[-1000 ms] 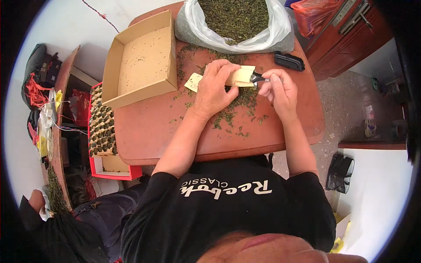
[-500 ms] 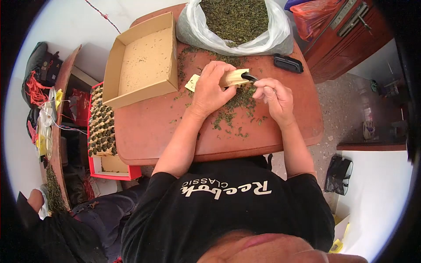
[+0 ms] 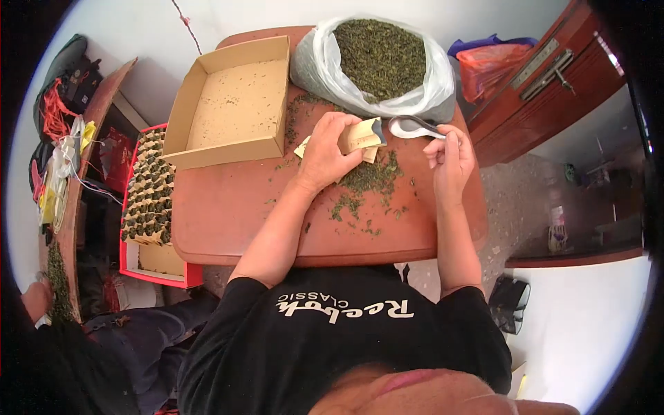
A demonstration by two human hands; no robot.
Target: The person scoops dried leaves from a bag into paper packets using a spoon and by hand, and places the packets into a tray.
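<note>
My left hand (image 3: pixel 326 153) is wrapped round a yellow paper packet (image 3: pixel 363 135) above the table. The packet lies sideways, with a dark inner edge at its right end. More yellow paper shows beneath that hand. Right of the packet, my right hand (image 3: pixel 451 155) pinches the handle of a dark spoon (image 3: pixel 415 123). The spoon's bowl is apart from the packet, near the white plastic bag (image 3: pixel 315 62) of dried green leaves (image 3: pixel 380 59). Loose leaves (image 3: pixel 373 176) are scattered on the table below the packet.
An open cardboard box (image 3: pixel 235 104) stands on the left of the brown table (image 3: pixel 228 221). Beside the table, a red box (image 3: pixel 187 275) holds several filled paper packets (image 3: pixel 149 194). A co-worker's hand (image 3: pixel 36 299) shows at far left. A wooden door (image 3: pixel 553 76) stands at right.
The spoon has come out of the packet's right end, and my right hand has moved up and right with it. The view has shifted, showing more of the bag. My left hand still holds the packet.
</note>
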